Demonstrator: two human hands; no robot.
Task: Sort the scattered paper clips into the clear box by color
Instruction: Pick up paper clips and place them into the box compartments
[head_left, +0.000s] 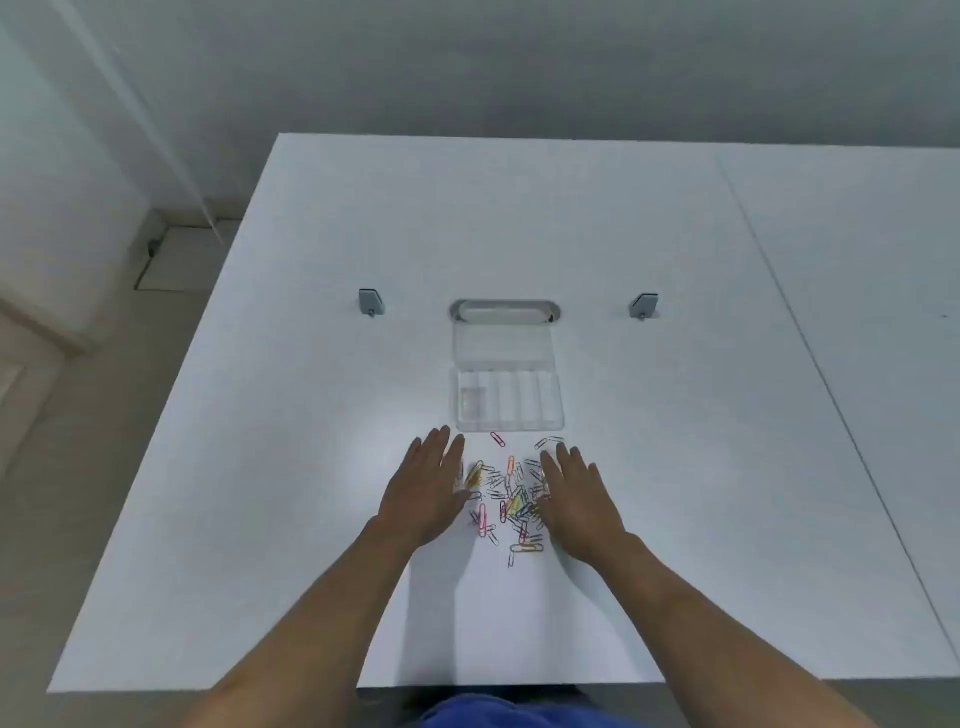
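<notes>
A loose pile of colored paper clips (511, 501) lies on the white table (311, 415), with a red clip (497, 439) and a pale clip (548, 442) a little apart near the box. The clear box (509, 400) stands just beyond the pile with its lid (503, 343) folded back; its compartments run side by side. My left hand (426, 491) lies flat with straight fingers at the pile's left edge. My right hand (582, 501) lies flat at the pile's right edge, over some clips. Neither hand holds anything.
A cable slot (505, 310) sits in the table behind the box lid, with a grey bracket (371, 302) to its left and another grey bracket (644, 305) to its right. A seam (810, 332) joins a second table on the right. The table's left edge drops to the floor.
</notes>
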